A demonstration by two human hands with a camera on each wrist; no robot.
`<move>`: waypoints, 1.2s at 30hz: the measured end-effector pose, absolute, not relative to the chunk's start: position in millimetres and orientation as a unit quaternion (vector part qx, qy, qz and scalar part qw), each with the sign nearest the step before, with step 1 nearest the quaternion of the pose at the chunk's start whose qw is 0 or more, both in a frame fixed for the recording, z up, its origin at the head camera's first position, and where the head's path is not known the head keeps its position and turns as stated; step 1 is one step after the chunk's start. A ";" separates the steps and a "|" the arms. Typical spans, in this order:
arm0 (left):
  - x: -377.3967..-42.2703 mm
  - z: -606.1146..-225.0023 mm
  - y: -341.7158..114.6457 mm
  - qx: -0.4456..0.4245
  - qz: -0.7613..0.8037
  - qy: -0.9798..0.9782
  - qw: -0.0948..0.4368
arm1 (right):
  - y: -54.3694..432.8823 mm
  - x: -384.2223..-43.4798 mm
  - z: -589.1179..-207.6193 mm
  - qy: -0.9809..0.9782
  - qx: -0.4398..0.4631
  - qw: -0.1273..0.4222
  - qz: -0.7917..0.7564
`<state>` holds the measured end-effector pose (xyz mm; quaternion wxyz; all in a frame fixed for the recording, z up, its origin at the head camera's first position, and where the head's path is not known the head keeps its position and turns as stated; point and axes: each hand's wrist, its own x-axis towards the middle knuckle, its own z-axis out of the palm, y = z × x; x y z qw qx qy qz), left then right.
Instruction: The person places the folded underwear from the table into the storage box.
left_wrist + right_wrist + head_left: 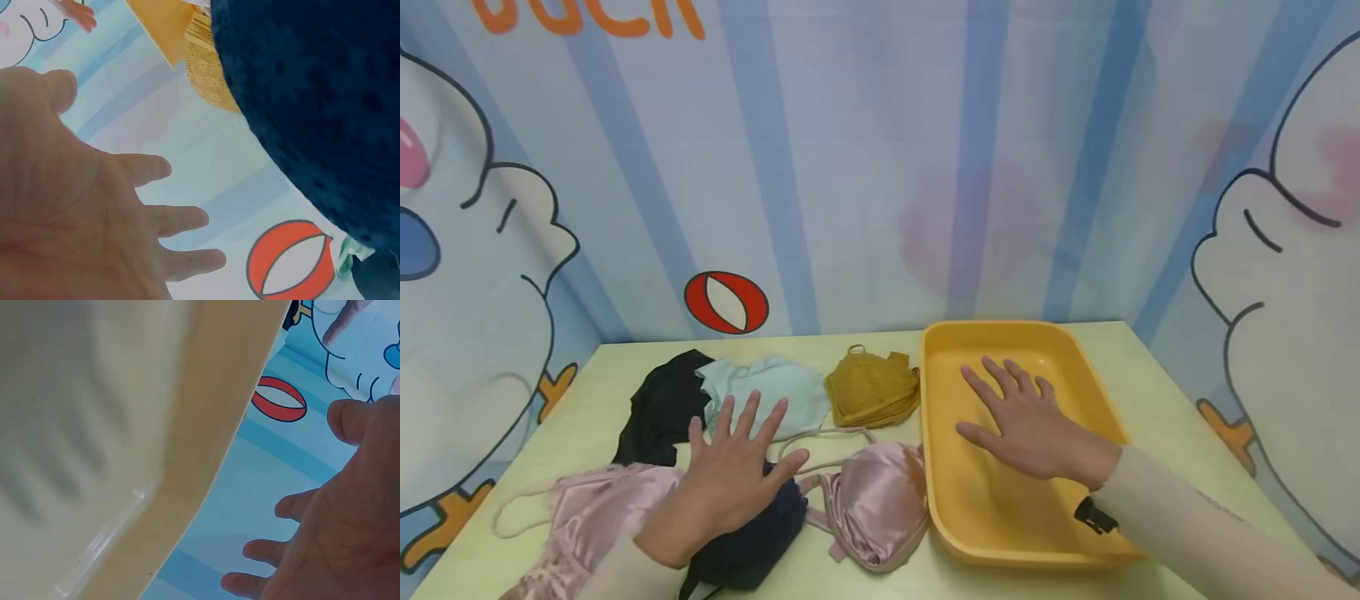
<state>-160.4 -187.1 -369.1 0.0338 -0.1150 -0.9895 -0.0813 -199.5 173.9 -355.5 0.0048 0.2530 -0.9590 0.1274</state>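
In the head view, we see the left hand [726, 483] partly hiding a navy garment [767, 533]; the top edge crops orange lettering [625, 28].

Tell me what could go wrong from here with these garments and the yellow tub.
Snagging: the pink satin bra has thin loose straps looping toward the mint garment, so lifting one might drag the other.

Shoving: the mustard bra sits right beside the yellow tub, so sliding the tub that way could push it out of place.
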 end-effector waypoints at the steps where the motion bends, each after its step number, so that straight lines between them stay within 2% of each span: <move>1: -160.1 -369.0 -188.4 -0.114 -0.080 -0.990 0.035 | 175.5 -200.2 -355.7 -0.960 0.251 0.005 0.127; 16: -156.4 -369.1 -229.1 -0.071 -0.060 -0.995 0.039 | 201.9 -205.4 -354.2 -0.965 0.227 0.004 0.129; 26: -148.1 -365.9 -280.6 -0.013 -0.092 -0.994 0.049 | 230.6 -203.4 -349.4 -0.965 0.221 -0.007 0.142; 31: -142.8 -365.1 -316.0 0.018 -0.087 -0.996 0.030 | 246.1 -201.9 -348.3 -0.965 0.212 -0.006 0.154; 36: -139.5 -364.7 -353.6 0.039 -0.083 -0.995 -0.025 | 264.0 -200.3 -348.8 -0.964 0.208 -0.001 0.169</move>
